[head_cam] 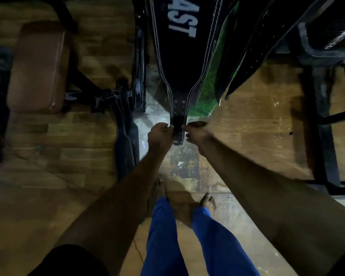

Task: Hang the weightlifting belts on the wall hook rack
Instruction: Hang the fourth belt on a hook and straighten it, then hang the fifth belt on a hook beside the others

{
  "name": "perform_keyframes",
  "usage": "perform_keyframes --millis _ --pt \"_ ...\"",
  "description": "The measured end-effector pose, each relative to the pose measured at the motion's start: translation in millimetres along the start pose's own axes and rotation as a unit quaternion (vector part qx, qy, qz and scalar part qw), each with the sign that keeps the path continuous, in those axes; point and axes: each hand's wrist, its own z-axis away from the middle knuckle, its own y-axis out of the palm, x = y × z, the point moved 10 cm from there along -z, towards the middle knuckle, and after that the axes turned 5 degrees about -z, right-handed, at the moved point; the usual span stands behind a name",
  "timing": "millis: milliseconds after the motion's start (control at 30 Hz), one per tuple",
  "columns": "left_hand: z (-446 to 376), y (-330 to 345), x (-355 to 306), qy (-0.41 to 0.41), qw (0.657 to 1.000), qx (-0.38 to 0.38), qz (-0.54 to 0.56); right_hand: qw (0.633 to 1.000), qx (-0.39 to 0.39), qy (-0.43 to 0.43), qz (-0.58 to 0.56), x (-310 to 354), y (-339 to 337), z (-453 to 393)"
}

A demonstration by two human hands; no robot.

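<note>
A wide black weightlifting belt (179, 62) with white stitching and white letters hangs down the middle of the head view, its top out of frame. Its narrow perforated tail ends between my hands. My left hand (160, 135) pinches the tail's left edge and my right hand (196, 132) pinches its right edge. A second black belt (245, 54) with green trim hangs just to the right. Another dark belt (126, 144) lies on the floor to the left. The hook rack is not in view.
A brown padded bench (38, 68) on a black frame stands at left. A black metal stand (325, 124) is at right. A green strip (205, 96) runs behind the belts. Wood-look floor (48, 196) lies below, with my bare feet (207, 202) and blue trousers under my arms.
</note>
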Motion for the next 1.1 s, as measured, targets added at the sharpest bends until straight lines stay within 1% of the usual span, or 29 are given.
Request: perform_keyframes --millis 133,267,400,467,567,600,700,767,867,933,1000,1100 --pt "12 18 44 -0.014 0.999 0.043 0.01 0.999 0.044 0.013 0.004 -27 21 7" --pt "4 25 109 -0.067 0.995 0.067 0.029 0.996 0.068 0.042 0.037 -65 55 -3" --pt "-12 12 159 -0.064 0.996 0.062 0.011 0.994 0.079 0.054 0.056 -91 105 -20" --pt "-26 8 189 -0.061 0.996 0.061 0.027 0.992 0.082 0.062 0.066 -106 132 -34" --pt "-54 0 234 -0.089 0.994 0.056 0.033 0.992 0.082 0.067 0.075 -129 170 -61" --pt "-65 1 250 -0.102 0.992 0.059 0.036 0.991 0.083 0.069 0.08 -137 182 -72" --pt "-107 12 300 -0.105 0.992 0.061 0.046 0.988 0.087 0.084 0.091 -177 218 -120" --pt "-139 25 343 -0.121 0.991 0.057 0.029 0.985 0.092 0.098 0.109 -212 240 -161" --pt "-184 53 410 -0.13 0.99 0.055 0.001 0.975 0.108 0.112 0.161 -275 270 -227" --pt "-210 72 448 -0.129 0.991 0.042 -0.001 0.966 0.132 0.106 0.195 -311 291 -267" --pt "-234 93 475 -0.115 0.993 0.035 -0.006 0.963 0.147 0.093 0.204 -343 309 -304" --pt "-264 116 503 -0.079 0.996 0.01 -0.043 0.967 0.141 0.092 0.194 -384 332 -349"
